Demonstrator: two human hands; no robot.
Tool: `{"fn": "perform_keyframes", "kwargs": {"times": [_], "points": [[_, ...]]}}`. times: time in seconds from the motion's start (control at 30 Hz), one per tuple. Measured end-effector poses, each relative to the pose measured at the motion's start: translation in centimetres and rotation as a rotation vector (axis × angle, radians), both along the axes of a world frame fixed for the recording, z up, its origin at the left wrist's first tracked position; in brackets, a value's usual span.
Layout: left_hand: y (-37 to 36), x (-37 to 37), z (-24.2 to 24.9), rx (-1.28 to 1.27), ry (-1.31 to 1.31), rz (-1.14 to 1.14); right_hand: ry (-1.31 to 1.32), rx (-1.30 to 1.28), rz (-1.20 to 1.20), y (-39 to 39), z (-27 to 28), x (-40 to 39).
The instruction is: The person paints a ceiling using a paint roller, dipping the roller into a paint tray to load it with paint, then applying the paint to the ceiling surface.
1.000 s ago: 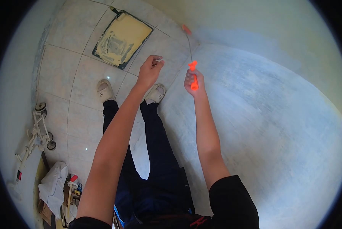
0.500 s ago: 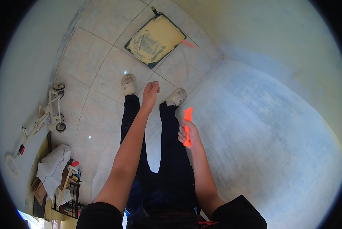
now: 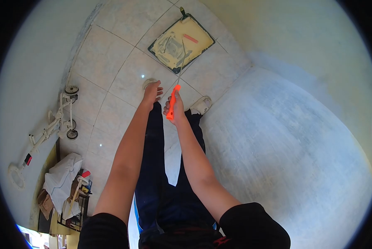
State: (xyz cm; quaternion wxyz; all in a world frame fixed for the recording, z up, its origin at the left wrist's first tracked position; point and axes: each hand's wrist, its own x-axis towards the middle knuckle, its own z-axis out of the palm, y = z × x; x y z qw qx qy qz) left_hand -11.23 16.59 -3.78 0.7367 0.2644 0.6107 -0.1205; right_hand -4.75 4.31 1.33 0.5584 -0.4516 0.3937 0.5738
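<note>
Wall: fills the right of the head view, a grey-white patchy surface meeting the tiled floor along a diagonal edge.

Floor: pale square tiles. At far left lies a white wheeled frame; below it a heap of cloth and boxes, contents too small to identify.

Paint tray: dark-rimmed, coated in pale yellow paint, on the floor ahead of the person's feet. A sandal shows beside the right forearm; the other foot is hidden behind the left hand.

Paint roller: orange handle, thin metal rod running forward, small orange roller head now lying within the tray. One second ago the head was up against the wall base, well clear of the tray; half a second ago it sat at the tray's edge. The tool has therefore swung from wall to tray, which I judge to be a reload of paint rather than a stroke on the wall.

Right hand: grip clamped around the roller handle, arm extended forward and down.

Left hand: holds nothing, fingers loosely curled and apart, hanging just beside the right hand. It has dropped from its earlier raised position.
</note>
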Motion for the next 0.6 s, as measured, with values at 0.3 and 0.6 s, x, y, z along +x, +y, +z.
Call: {"fn": "perform_keyframes", "kwargs": {"times": [0.3, 0.6], "points": [[5.8, -1.9, -0.3, 0.219, -0.039, -0.476, -0.055, 0.014, -0.073, 1.4, 2.9, -1.3], [7.8, -2.0, 0.7, 0.2, 0.029, -0.458, 0.038, 0.025, -0.019, -0.8, 6.6, -6.7]]}}
